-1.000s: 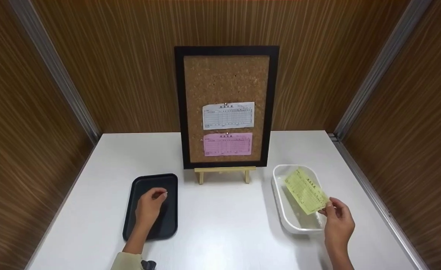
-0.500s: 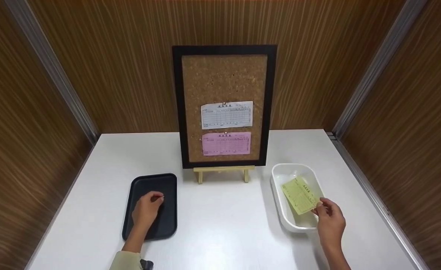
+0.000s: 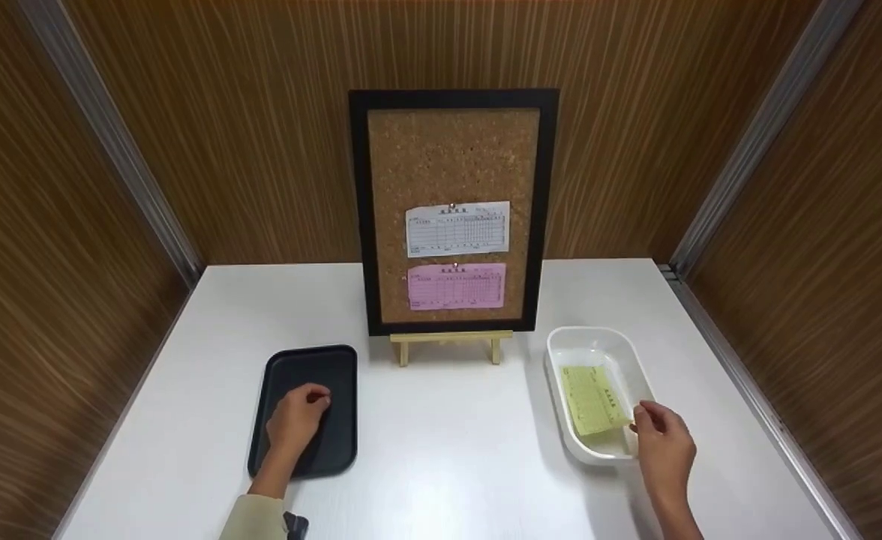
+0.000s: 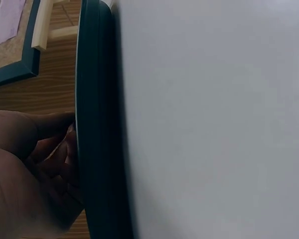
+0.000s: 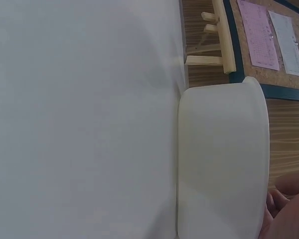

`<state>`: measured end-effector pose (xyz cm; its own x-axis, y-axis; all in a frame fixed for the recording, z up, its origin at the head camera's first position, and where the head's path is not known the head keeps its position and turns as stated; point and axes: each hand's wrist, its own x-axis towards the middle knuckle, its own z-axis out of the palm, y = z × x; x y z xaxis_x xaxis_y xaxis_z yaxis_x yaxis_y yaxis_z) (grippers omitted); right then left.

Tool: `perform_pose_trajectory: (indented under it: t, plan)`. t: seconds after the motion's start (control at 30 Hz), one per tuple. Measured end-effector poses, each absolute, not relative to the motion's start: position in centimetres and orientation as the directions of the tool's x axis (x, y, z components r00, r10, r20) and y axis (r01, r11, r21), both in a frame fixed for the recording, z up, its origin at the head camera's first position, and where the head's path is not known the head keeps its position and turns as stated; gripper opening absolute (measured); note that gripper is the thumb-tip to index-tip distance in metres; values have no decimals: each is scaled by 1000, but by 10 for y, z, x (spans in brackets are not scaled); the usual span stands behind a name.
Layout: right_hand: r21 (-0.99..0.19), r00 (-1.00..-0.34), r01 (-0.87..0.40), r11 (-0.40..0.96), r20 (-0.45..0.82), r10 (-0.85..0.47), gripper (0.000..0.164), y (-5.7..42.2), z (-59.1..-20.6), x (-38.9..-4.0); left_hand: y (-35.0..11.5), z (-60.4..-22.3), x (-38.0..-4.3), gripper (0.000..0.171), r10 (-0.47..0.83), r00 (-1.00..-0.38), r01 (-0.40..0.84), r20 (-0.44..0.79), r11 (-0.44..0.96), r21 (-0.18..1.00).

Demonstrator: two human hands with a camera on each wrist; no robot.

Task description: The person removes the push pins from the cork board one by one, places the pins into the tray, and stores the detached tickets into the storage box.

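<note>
The right hand pinches a corner of a yellow printed slip at the right rim of a white plastic tub. Most of that slip lies down inside the tub. On the left, the left hand is over a black tray, thumb and fingertips pressed together low inside its rim. A tiny pale pin-like thing shows at these fingertips in the earlier head frames; now the fingers mostly hide it. The left wrist view shows the curled fingers behind the tray's wall.
A black-framed cork board stands upright on a small wooden easel at the back. Pinned to it are a white slip above a pink slip. Wood-grain walls enclose the white table on three sides.
The yellow slip has gone lower into the tub and turned steeper, as the right hand shifted slightly left. The left hand has moved a little lower over the black tray, fingertips still together.
</note>
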<state>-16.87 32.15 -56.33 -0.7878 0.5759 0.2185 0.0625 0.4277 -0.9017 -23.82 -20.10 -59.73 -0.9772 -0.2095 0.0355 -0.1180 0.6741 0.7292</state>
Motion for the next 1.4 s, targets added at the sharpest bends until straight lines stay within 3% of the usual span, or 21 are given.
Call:
perform_pose_trajectory:
  t: [0.17, 0.27, 0.6, 0.87, 1.1, 1.4]
  plan:
    - [-858, -785, 162, 487, 186, 590, 31, 321, -556, -163, -200, -598, -239, 15, -210, -977, -121, 31, 674, 729]
    - [-853, -791, 159, 498, 192, 581, 32, 319, -552, -164, -201, -596, -238, 15, -213, -976, -125, 30, 674, 728]
    - [-866, -813, -66, 496, 335, 476, 28, 294, -530, -186, -185, -566, -246, 23, -188, -978, -46, 89, 614, 788]
    - [-847, -823, -257, 466, 445, 354, 25, 275, -500, -219, -152, -519, -265, 19, -174, -949, 97, 263, 632, 769]
    - [-828, -830, -327, 455, 482, 280, 26, 264, -477, -244, -123, -480, -292, 25, -143, -904, 224, 403, 644, 731]
    - [-803, -834, -384, 456, 514, 202, 21, 244, -457, -281, -85, -446, -320, 27, -88, -869, 329, 487, 633, 701]
